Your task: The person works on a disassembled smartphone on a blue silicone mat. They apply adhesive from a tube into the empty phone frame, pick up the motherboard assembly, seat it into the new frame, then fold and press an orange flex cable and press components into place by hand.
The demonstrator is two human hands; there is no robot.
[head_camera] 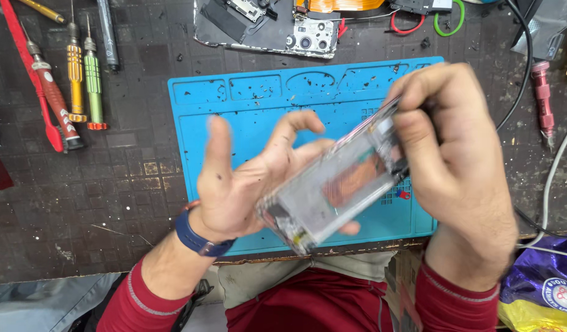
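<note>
An opened phone body (332,184), silver-framed with bare innards showing, is held tilted above a blue work mat (246,123). My left hand (246,178) cradles it from below and behind, thumb and fingers spread. My right hand (455,154) grips the phone's upper right end, fingers curled around its edge. The picture of the phone is blurred by motion. A dark blue band sits on my left wrist.
Several screwdrivers (74,74) and a red pry tool (25,67) lie at the back left. Another dismantled phone (265,27) with camera parts rests at the back. A red driver (543,98), cables and a purple bag (541,289) sit at the right.
</note>
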